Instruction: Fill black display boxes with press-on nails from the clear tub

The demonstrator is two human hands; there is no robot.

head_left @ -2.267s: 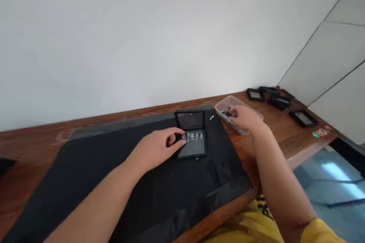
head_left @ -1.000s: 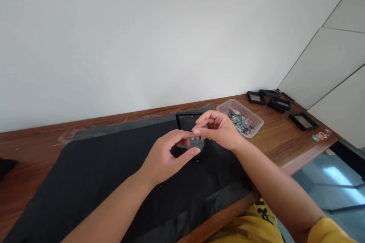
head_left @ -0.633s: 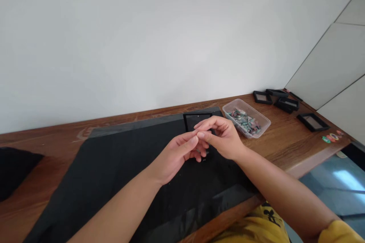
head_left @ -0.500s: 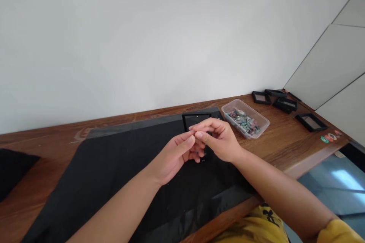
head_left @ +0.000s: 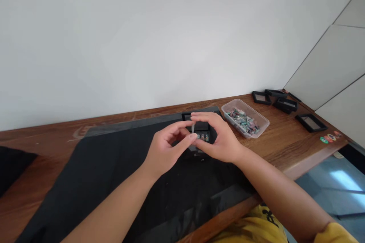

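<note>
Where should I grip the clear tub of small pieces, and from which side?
Probably pinch the clear tub by its near-right rim, coming from the right with the right hand: that short end faces the person, the tub sits upright, and its wall rises above the small pieces.

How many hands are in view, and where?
2. The left hand is just left of centre, and the right hand faces it from the right, with a thin pale piece between them. I see no others.

Pale strip (head_left: 193, 127) between both hands (head_left: 167, 149) (head_left: 222, 140)
</note>
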